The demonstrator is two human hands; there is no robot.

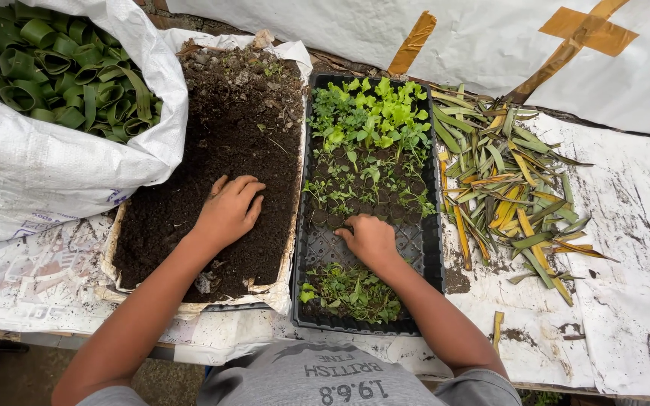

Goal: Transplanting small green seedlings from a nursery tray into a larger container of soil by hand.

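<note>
View from above of a person working at a surface (626, 225) covered in soil-smeared white sheeting. The left hand (229, 210) lies palm down on a wide bed of dark soil (227, 135) heaped on a white sack, its fingers together and slightly curled, pressing into the loose earth. The right hand (370, 238) reaches into a black seedling tray (430, 256) just beside the soil; its fingers curl down at the bare middle cells, and whether they pinch anything cannot be told, since the fingertips are hidden. Small green seedlings (370, 120) fill the far part of the tray, thick and leafy at the back, sparser toward the middle; another clump of seedlings (351, 289) sits at the near end, with empty grid cells between the two.

Judged from this, lifting a plug cleanly calls for working the fingers low in the cell, near the roots, rather than tugging on the thin stems, while the left hand keeps a pocket ready in the soil.

To the far left, a large white woven bag (54, 165) holds rolled green leaf strips (54, 68) and leans over the soil's left edge, crowding that side. To the right of the tray lies a loose pile of long green and yellow leaf blades (513, 195), close against the tray's rim. White sheeting with brown tape (588, 30) hangs behind
</note>
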